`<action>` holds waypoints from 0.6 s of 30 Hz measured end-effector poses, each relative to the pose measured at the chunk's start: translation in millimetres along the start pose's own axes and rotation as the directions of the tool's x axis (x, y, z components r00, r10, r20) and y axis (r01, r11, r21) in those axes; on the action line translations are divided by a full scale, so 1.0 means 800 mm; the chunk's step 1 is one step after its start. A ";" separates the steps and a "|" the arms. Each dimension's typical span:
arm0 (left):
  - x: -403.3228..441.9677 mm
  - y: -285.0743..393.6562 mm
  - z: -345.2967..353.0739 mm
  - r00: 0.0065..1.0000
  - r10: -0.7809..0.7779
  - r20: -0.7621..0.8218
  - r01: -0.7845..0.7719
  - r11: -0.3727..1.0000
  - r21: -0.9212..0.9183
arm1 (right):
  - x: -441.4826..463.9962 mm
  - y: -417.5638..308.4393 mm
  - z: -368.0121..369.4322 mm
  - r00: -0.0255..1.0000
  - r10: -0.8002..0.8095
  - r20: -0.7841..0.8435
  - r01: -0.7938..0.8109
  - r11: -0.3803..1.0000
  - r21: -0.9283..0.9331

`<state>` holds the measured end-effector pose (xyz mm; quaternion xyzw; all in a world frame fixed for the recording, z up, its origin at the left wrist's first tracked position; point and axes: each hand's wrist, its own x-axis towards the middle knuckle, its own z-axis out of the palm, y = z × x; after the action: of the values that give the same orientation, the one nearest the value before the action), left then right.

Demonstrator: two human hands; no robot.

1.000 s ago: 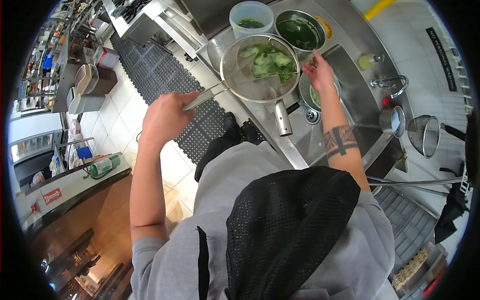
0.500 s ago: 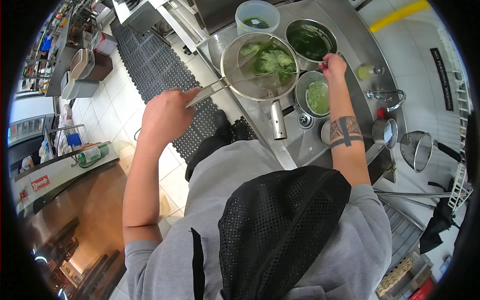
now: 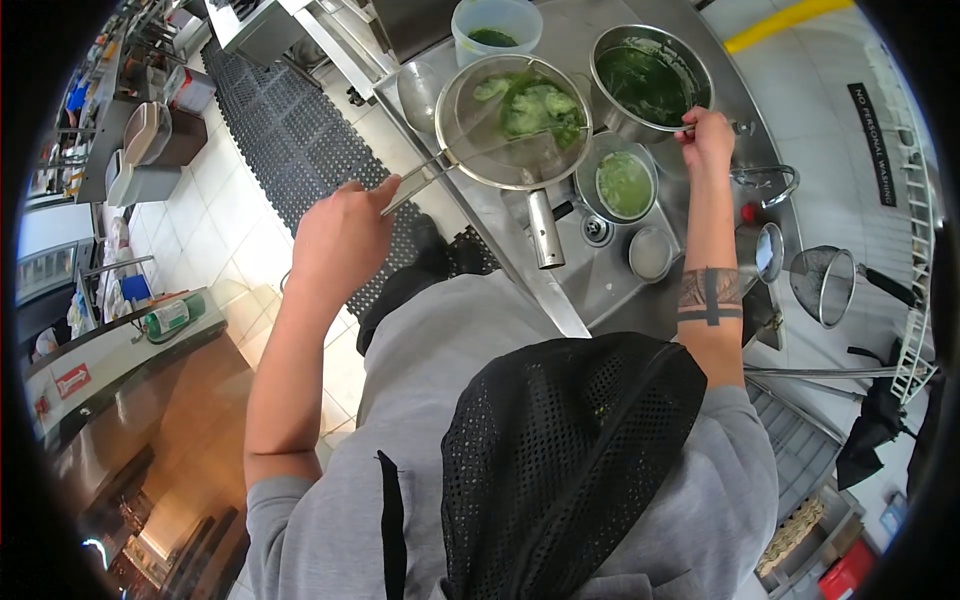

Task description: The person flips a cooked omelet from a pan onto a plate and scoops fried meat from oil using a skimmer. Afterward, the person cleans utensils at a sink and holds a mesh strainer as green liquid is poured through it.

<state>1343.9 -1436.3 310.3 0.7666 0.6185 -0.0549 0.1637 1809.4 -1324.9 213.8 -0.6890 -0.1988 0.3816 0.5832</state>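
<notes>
My left hand (image 3: pixel 345 235) is closed around the wire handle of a large round mesh strainer (image 3: pixel 475 130). Wet green pulp (image 3: pixel 540 108) lies in the mesh, toward its far side. From beneath the strainer a metal handle (image 3: pixel 545 230) sticks out toward me; what it belongs to is mostly hidden. My right hand (image 3: pixel 706 140) grips the side of a steel pot (image 3: pixel 632 128) at its handle. Dark green liquid (image 3: pixel 648 85) fills part of this pot, which is tilted. Just below it stands a metal bowl (image 3: pixel 590 190) with light green, foamy contents.
A translucent tub (image 3: pixel 465 40) with green liquid stands at the back. The steel sink counter (image 3: pixel 625 295) has a drain (image 3: pixel 597 232), a small round container (image 3: pixel 652 254) and a faucet (image 3: pixel 790 190). Another strainer (image 3: pixel 825 285) hangs at right. A black rubber mat (image 3: pixel 290 130) covers the floor.
My right hand has moved to the right with the pot, away from the strainer. The small round container is now more exposed. My left hand still holds the strainer.
</notes>
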 end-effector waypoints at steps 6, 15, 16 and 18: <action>-0.016 0.008 0.004 0.999 -0.032 0.001 0.032 0.999 -0.031 | -0.017 -0.024 -0.005 1.000 -0.024 0.021 0.023 1.000 0.007; -0.018 0.010 -0.005 0.999 0.025 0.044 -0.028 0.997 0.072 | -0.031 -0.019 0.003 1.000 0.005 0.029 -0.005 1.000 -0.004; -0.016 0.008 -0.003 0.999 0.031 0.027 -0.033 0.996 0.080 | -0.034 -0.018 0.005 1.000 0.012 0.016 -0.012 1.000 -0.011; -0.016 0.007 -0.002 0.999 0.039 0.009 -0.040 0.995 0.088 | -0.038 -0.015 0.006 1.000 0.005 0.026 -0.004 1.000 -0.015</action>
<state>1346.4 -1448.6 317.0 0.7848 0.5997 -0.0818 0.1332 1788.8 -1340.6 234.1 -0.6888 -0.2078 0.3903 0.5746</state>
